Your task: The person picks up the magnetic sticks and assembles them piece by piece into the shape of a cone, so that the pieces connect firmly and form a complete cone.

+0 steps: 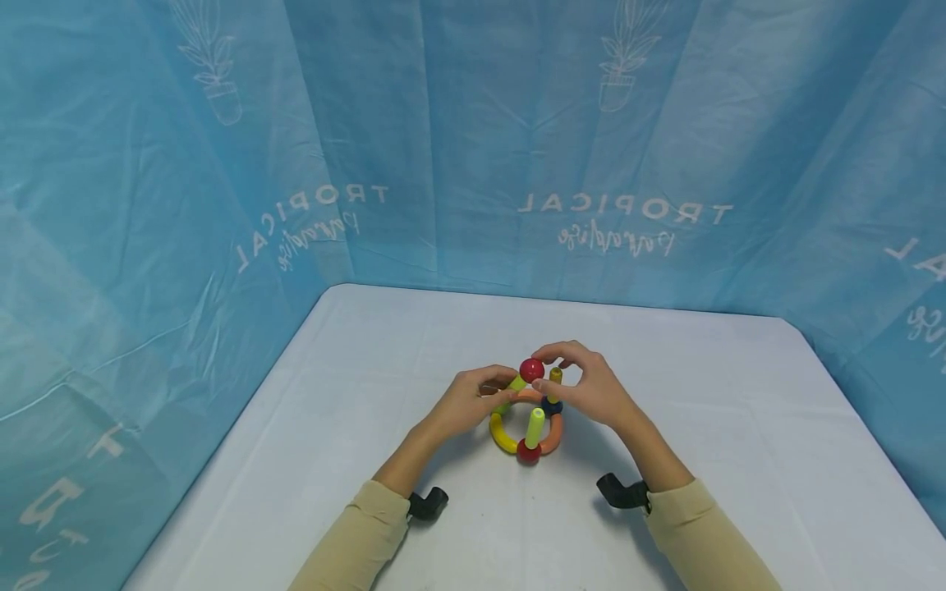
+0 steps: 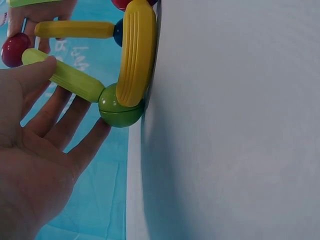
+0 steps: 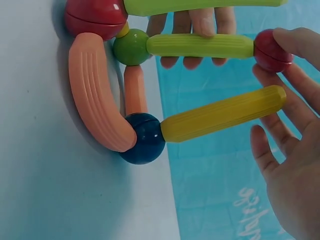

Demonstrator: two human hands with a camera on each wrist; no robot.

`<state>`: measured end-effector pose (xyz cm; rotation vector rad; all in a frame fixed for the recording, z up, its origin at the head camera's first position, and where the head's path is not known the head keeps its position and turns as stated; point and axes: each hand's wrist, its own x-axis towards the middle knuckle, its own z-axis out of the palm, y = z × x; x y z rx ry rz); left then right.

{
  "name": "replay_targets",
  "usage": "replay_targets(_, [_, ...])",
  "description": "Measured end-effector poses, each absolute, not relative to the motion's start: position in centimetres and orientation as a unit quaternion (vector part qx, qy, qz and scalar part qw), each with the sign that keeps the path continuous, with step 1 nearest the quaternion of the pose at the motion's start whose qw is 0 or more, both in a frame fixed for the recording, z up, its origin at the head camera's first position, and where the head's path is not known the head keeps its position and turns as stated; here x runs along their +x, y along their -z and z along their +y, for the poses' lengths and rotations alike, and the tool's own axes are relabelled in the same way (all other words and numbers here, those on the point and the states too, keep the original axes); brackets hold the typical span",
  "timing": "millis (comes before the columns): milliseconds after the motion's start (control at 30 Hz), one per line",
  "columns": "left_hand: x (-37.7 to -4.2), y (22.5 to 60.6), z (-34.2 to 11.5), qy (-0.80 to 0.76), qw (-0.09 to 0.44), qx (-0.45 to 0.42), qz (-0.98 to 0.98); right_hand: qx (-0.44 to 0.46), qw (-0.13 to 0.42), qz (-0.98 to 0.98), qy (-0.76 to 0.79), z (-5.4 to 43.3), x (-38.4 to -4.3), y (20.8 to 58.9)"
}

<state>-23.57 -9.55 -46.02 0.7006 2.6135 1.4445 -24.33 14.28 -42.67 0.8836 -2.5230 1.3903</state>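
Note:
A toy frame of curved rods and coloured balls lies as a ring on the table, with a yellow curved rod (image 2: 136, 55) and orange curved rods (image 3: 95, 95). My left hand (image 1: 464, 404) holds a light green straight rod (image 2: 77, 80) that rises from a green ball (image 2: 119, 109). Between thumb and fingers, my right hand (image 1: 597, 392) pinches a red ball (image 3: 271, 51) at the top end of that rod. Beside the right hand's fingers, a yellow straight rod (image 3: 225, 114) stands in a dark blue ball (image 3: 144, 142). Another light green rod (image 1: 535, 428) rises from the near red ball (image 1: 528, 454).
A white cloth covers the table (image 1: 310, 460). Blue printed curtains (image 1: 473, 148) hang behind it and at both sides. Black wrist cameras sit on the left wrist (image 1: 429, 504) and right wrist (image 1: 622, 492), low over the cloth.

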Motion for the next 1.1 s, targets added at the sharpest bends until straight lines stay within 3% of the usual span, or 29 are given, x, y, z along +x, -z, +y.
replay_targets(300, [-23.5,46.1,-9.6,-0.468,0.038,0.240,0.850,0.299,0.055,-0.833,-0.462,14.9,-24.1,42.9])
replay_targets(733, [-23.5,45.9,-9.5,-0.468,0.043,0.225,0.853,0.230,0.010,-0.861,-0.454,17.0,-24.6,45.6])
replay_targets(1100, [-23.4,46.0,-9.5,-0.468,0.037,0.238,0.850,0.253,0.013,-0.851,-0.460,16.7,-24.7,47.2])
